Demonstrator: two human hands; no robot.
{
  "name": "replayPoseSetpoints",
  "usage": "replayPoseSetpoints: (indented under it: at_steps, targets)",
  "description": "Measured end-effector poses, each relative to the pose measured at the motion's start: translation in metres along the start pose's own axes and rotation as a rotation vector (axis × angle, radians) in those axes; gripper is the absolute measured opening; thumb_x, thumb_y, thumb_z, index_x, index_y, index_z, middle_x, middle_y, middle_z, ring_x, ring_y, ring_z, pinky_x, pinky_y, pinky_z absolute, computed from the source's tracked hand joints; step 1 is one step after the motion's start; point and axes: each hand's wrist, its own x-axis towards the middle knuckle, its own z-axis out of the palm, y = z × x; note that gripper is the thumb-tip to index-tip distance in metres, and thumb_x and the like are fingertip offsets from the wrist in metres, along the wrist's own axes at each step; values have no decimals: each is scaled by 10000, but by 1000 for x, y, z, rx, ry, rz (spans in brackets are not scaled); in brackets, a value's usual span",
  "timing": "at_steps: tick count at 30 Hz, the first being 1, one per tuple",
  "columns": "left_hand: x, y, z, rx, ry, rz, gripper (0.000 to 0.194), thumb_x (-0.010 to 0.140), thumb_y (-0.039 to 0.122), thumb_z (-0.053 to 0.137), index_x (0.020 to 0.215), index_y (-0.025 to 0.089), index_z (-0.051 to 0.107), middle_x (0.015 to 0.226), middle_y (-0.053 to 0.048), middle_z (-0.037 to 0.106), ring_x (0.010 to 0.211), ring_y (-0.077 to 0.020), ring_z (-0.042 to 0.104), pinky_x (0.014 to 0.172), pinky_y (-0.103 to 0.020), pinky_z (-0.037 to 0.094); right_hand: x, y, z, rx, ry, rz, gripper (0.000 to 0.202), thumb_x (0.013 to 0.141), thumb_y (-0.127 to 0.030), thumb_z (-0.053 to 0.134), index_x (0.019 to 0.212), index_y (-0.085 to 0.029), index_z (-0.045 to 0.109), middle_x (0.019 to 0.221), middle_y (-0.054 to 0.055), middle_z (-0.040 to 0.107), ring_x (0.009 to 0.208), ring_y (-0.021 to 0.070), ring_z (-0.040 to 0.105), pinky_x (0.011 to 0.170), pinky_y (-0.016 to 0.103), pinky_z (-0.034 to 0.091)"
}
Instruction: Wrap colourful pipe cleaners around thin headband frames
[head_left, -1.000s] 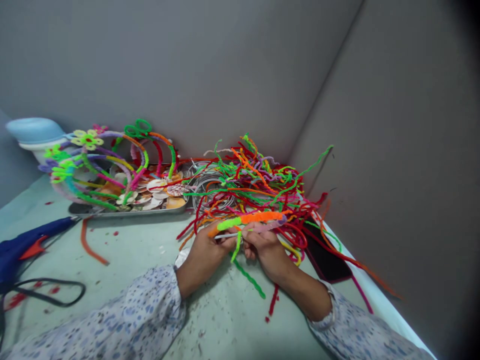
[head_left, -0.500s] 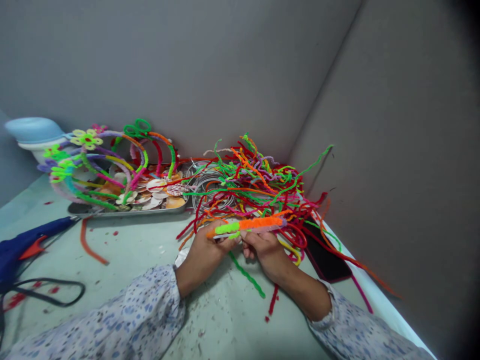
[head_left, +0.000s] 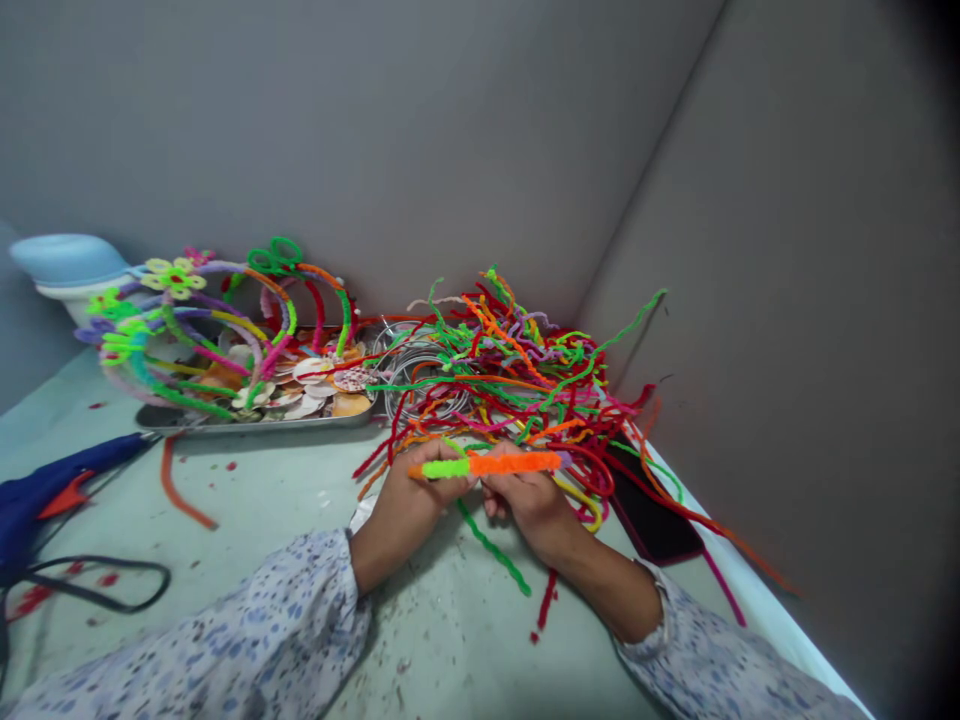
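A headband point(head_left: 517, 463) wrapped in fuzzy orange, lime green and a bit of purple is seen nearly edge-on between my hands. My left hand point(head_left: 412, 500) is closed on its lime-green end. Near its middle, my right hand point(head_left: 529, 505) pinches it from below, fingers curled. A thin lime-green strand point(head_left: 452, 446) sticks up behind the left fingers. Under the hands lies a green pipe cleaner point(head_left: 495, 550). Just behind them is a tangled pile of colourful pipe cleaners point(head_left: 517, 350).
Wrapped headbands point(head_left: 289, 300) stand on a metal tray point(head_left: 262, 428) of shells at the back left. A blue glue gun point(head_left: 52, 490) with a looped cable lies at the left. A dark phone-like slab point(head_left: 656, 515) is at the right, beside wire coils point(head_left: 420, 385) and grey walls.
The headband has turned in my hands, and its orange side now lies more level and slightly lower. The lime-green strand has moved from below the band to above it.
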Motion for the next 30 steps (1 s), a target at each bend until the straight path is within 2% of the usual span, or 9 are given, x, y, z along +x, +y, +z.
replayPoseSetpoints:
  at_steps: [3, 11, 21, 24, 27, 30]
  targets:
    - [0, -1, 0, 26, 36, -40, 80, 676, 224, 658, 654, 178, 596, 582, 35, 559, 515, -105, 464, 492, -226, 351, 1, 1, 1, 24, -4, -8, 185, 731, -314, 486, 612, -178, 522, 490, -25, 529, 447, 97, 464, 460, 216, 363]
    - [3, -3, 1, 59, 44, 9, 19, 676, 170, 615, 663, 182, 609, 617, 20, 595, 562, -128, 506, 509, -231, 362, 1, -5, 3, 60, 22, 5, 161, 710, -320, 483, 616, -189, 499, 449, -37, 505, 415, 96, 450, 439, 214, 351]
    - [3, 1, 1, 111, 47, 62, 152, 704, 174, 585, 561, 181, 532, 554, 40, 514, 532, -110, 459, 505, -217, 358, 0, -1, 1, -48, 33, 45, 264, 722, -302, 463, 500, -174, 525, 477, 1, 541, 448, 102, 451, 466, 225, 371]
    - [3, 0, 0, 99, 56, 20, 138, 684, 170, 592, 557, 179, 539, 532, 43, 497, 504, -105, 432, 484, -216, 335, -1, -3, 1, -44, 19, 1, 189, 732, -279, 475, 577, -181, 523, 488, -16, 538, 455, 108, 465, 476, 226, 379]
    - [3, -2, 0, 54, 55, -16, 87, 666, 189, 597, 584, 173, 572, 561, 29, 539, 518, -112, 451, 493, -223, 335, -3, -6, 1, -9, -9, -68, 86, 744, -256, 487, 684, -198, 507, 497, -44, 517, 454, 110, 464, 471, 223, 371]
    - [3, -1, 0, 29, 51, -34, 88, 661, 198, 591, 579, 168, 582, 564, 20, 552, 528, -117, 461, 497, -226, 335, -5, -7, 1, -13, -29, -101, 75, 754, -243, 484, 691, -205, 497, 500, -50, 508, 456, 111, 460, 472, 227, 369]
